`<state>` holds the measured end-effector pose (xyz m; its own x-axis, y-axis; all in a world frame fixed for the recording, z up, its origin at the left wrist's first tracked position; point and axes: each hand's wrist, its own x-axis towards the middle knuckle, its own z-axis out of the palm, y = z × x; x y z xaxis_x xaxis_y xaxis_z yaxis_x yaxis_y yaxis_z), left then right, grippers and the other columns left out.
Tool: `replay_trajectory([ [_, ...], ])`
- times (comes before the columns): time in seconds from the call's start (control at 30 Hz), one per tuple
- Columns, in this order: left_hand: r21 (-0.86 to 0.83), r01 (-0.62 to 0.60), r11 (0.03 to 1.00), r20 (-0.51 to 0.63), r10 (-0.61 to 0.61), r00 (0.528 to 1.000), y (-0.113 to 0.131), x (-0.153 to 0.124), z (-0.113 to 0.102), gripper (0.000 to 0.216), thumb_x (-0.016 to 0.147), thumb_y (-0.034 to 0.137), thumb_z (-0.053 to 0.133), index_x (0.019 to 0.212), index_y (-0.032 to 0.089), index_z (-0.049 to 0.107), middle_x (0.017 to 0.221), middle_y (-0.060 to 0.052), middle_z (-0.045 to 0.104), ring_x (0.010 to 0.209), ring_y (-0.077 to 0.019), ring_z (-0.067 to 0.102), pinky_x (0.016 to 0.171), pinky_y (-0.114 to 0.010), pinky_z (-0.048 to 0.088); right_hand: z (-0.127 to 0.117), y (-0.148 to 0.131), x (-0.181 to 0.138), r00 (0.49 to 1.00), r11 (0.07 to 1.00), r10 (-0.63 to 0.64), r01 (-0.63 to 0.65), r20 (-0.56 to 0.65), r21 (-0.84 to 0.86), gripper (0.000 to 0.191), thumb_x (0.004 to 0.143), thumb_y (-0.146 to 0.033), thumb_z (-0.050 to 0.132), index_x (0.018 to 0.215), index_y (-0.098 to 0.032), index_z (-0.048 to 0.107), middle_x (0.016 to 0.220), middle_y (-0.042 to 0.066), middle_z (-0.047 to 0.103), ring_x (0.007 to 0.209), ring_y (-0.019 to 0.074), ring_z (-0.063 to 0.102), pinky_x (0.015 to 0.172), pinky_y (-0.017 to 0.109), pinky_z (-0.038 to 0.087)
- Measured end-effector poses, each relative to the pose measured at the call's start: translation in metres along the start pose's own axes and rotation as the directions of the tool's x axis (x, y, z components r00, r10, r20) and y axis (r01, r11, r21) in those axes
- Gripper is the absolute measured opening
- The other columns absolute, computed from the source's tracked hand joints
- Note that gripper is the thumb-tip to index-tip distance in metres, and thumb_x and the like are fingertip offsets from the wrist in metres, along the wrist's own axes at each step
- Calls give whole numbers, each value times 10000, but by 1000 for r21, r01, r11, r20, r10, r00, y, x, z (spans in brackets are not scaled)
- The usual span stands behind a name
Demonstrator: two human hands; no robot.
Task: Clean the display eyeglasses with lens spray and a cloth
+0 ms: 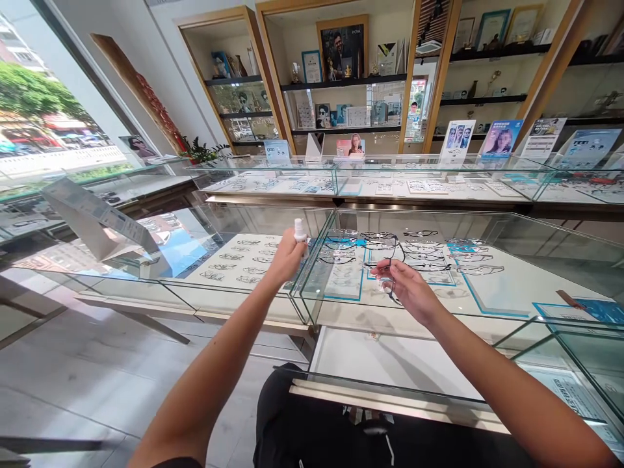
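Note:
My left hand (287, 259) is closed around a small spray bottle, whose white nozzle (299, 229) sticks up above the fingers. Most of the bottle is hidden by the hand. A pair of dark-framed eyeglasses (400, 252) is pinched in my right hand (407, 283), raised above the glass counter. One temple of these glasses hangs below the fingers. Behind them, several rows of eyeglasses (336, 260) lie inside the glass display case (351, 312), partly overlapping the held pair from my view.
Another glass case (229, 205) with frames and standing cards (277, 153) runs behind. To the left, a folded display board (104, 221) stands on the counter. An open drawer (361, 354) lies close before my lap. Wall shelves (344, 84) line the back; a window (43, 110) is at left.

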<state>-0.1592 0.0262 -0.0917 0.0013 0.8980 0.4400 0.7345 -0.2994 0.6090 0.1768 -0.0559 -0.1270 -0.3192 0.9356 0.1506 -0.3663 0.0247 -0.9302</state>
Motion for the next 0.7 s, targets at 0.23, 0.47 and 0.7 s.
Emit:
replay_trajectory([
  [0.23,307,225,925,-79,-211,974,-74,19,-35,318,922,505,641,857,199,584,975,-93,712,918,-266,628,767,-337,408,2,0,-2,1000,1000,15,-14,1,-23,321,957,-561,737,1116,-286,783,1199,77,788,1142,246,662,914,369,495],
  [0.47,376,328,867,-79,-322,943,-119,16,-29,339,873,530,699,842,213,583,948,-97,746,878,-281,656,696,-333,365,-1,4,-1,1000,999,23,-22,20,-44,321,960,-557,733,1125,-287,783,1199,82,792,1140,250,667,929,377,496],
  [0.7,378,329,865,-42,-339,940,-129,17,-22,287,867,485,705,949,215,654,1104,-71,781,964,-250,675,714,-302,387,-1,6,-1,1000,999,19,-19,6,-49,344,946,-568,741,1127,-278,785,1210,96,788,1190,274,668,929,389,504],
])
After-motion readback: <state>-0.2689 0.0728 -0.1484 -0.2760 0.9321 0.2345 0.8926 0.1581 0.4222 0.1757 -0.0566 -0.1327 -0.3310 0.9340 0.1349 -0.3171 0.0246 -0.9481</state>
